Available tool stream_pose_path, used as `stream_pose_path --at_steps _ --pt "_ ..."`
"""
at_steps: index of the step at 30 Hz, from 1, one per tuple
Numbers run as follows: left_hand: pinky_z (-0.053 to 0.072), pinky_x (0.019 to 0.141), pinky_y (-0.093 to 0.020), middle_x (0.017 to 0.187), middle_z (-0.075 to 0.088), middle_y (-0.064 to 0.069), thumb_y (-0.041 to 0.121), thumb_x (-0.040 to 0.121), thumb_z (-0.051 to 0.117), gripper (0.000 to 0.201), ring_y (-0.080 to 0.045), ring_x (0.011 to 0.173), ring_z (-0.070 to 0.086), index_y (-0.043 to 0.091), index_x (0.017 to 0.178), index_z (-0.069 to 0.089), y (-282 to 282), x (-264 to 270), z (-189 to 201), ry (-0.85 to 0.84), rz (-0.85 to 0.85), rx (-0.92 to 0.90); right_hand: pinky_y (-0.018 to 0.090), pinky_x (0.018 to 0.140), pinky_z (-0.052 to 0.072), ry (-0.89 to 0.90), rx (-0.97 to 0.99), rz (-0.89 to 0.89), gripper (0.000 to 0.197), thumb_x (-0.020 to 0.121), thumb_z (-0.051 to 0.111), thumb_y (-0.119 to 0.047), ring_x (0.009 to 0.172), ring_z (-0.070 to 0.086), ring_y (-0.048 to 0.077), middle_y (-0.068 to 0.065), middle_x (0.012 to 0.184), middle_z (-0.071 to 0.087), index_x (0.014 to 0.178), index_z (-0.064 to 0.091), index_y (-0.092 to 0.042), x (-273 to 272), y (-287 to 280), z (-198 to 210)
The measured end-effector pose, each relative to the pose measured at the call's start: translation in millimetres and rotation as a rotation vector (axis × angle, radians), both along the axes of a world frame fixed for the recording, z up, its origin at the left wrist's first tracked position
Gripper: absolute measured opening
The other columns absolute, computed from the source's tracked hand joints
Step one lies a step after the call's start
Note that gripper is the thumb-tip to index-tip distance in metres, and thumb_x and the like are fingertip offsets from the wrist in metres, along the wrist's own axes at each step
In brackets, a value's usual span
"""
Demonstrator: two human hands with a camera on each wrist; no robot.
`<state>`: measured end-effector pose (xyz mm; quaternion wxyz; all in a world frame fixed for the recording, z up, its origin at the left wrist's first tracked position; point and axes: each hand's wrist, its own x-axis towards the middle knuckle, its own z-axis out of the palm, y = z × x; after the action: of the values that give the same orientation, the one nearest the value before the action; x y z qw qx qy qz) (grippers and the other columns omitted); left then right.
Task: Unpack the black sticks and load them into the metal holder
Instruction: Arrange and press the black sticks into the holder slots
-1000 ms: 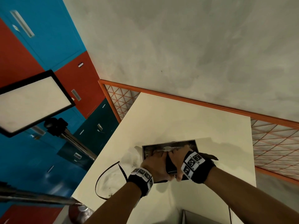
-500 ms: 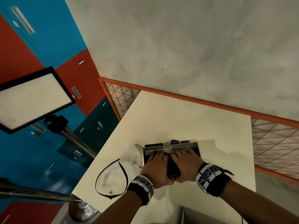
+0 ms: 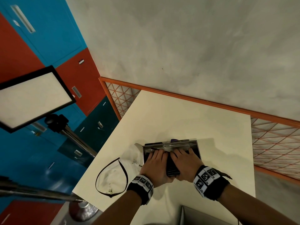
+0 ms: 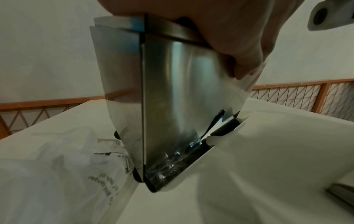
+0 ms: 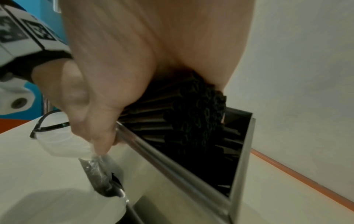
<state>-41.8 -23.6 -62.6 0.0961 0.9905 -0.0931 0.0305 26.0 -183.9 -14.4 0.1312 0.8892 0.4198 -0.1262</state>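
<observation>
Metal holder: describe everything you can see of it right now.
The rectangular brushed-steel metal holder stands on the cream table, open side up, beside a crumpled clear plastic bag. Its walls are thin, shiny sheet. A bundle of thin black sticks sits partly inside. The left hand and right hand press on the sticks; a left digit touches its outer wall.

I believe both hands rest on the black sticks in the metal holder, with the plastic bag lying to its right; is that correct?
Not quite: the head view shows the plastic bag lying to the left of the metal holder. The left hand and right hand do rest on the black sticks.
</observation>
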Motion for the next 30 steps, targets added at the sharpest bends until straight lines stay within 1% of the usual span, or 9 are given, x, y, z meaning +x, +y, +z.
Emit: stream_pose_path --at_steps 7,11,16,18,20,22,24,26,30 --pt "0.031 0.116 -0.045 0.132 0.055 0.001 0.070 0.071 0.052 0.089 -0.024 0.124 0.051 0.018 0.143 0.044 -3.5 -1.7 -6.3 0.065 0.007 0.042 0.061 0.109 0.025 -0.044 -0.077 -0.048 0.071 0.088 0.058 -0.035 0.129 0.038 0.034 0.014 0.141 0.038 0.146 0.029 -0.005 -18.1 12.4 1.8" --pt "0.029 0.118 -0.046 0.139 0.052 0.001 0.074 0.068 0.053 0.099 -0.024 0.129 0.047 0.018 0.148 0.038 -3.6 -0.5 -7.9 0.095 0.027 0.037 0.055 0.106 0.031 0.067 0.014 -0.060 0.087 0.075 0.069 -0.049 0.127 0.040 0.030 0.010 0.138 0.040 0.143 0.030 -0.012 -7.8 6.8 -1.9" --pt "0.041 0.105 -0.043 0.131 0.054 0.000 0.081 0.067 0.051 0.097 -0.024 0.120 0.050 0.015 0.139 0.046 -4.4 -1.3 -4.6 0.092 0.037 0.044 0.047 0.108 0.032 0.228 0.062 -0.061 0.105 0.060 0.067 -0.071 0.130 0.041 0.024 0.001 0.140 0.042 0.145 0.033 -0.020 11.1 -2.7 0.5" --pt "0.042 0.098 -0.043 0.122 0.054 -0.001 0.077 0.072 0.051 0.085 -0.026 0.113 0.052 0.016 0.131 0.050 -5.7 -4.6 -4.8 0.073 0.041 0.042 0.042 0.102 0.041 0.420 0.155 -0.154 0.094 0.059 0.063 -0.077 0.121 0.051 0.020 -0.002 0.131 0.051 0.135 0.049 -0.023 21.7 -2.6 10.9" --pt "0.043 0.097 -0.043 0.118 0.055 0.001 0.073 0.073 0.053 0.078 -0.025 0.110 0.054 0.017 0.127 0.052 -6.6 -7.9 -7.5 0.066 0.039 0.042 0.040 0.086 0.051 0.573 0.260 -0.231 0.070 0.070 0.057 -0.079 0.097 0.064 0.021 0.001 0.106 0.066 0.107 0.066 -0.020 33.8 -1.2 18.4" --pt "0.046 0.097 -0.043 0.119 0.057 0.001 0.074 0.073 0.053 0.078 -0.023 0.109 0.055 0.018 0.127 0.052 -7.8 -10.5 -6.9 0.066 0.035 0.049 0.041 0.087 0.050 0.594 0.243 -0.282 0.057 0.090 0.045 -0.068 0.092 0.065 0.022 0.004 0.100 0.069 0.104 0.067 -0.017 41.2 2.0 19.6" --pt "0.047 0.097 -0.043 0.120 0.058 0.001 0.075 0.072 0.054 0.079 -0.023 0.109 0.055 0.018 0.127 0.053 -9.2 -11.4 -6.0 0.062 0.034 0.039 0.035 0.097 0.042 0.616 0.221 -0.340 0.043 0.103 0.039 -0.042 0.109 0.060 0.027 0.010 0.117 0.065 0.117 0.064 -0.009 41.1 7.2 17.2" --pt "0.047 0.097 -0.042 0.118 0.057 0.002 0.074 0.071 0.055 0.078 -0.022 0.109 0.054 0.018 0.125 0.054 -9.1 -12.2 -5.7 0.037 0.027 0.022 0.023 0.090 0.032 0.663 0.223 -0.338 0.036 0.106 0.036 -0.021 0.116 0.055 0.030 0.016 0.124 0.062 0.121 0.061 0.002 38.2 13.8 19.4" --pt "0.046 0.102 -0.041 0.120 0.051 -0.001 0.071 0.069 0.060 0.077 -0.024 0.111 0.051 0.017 0.123 0.055 -6.1 -9.8 -7.5 -0.013 0.013 0.000 0.024 0.075 0.032 0.692 0.192 -0.234 0.029 0.103 0.042 -0.018 0.106 0.058 0.027 0.017 0.119 0.064 0.115 0.063 0.000 42.1 15.7 24.1"
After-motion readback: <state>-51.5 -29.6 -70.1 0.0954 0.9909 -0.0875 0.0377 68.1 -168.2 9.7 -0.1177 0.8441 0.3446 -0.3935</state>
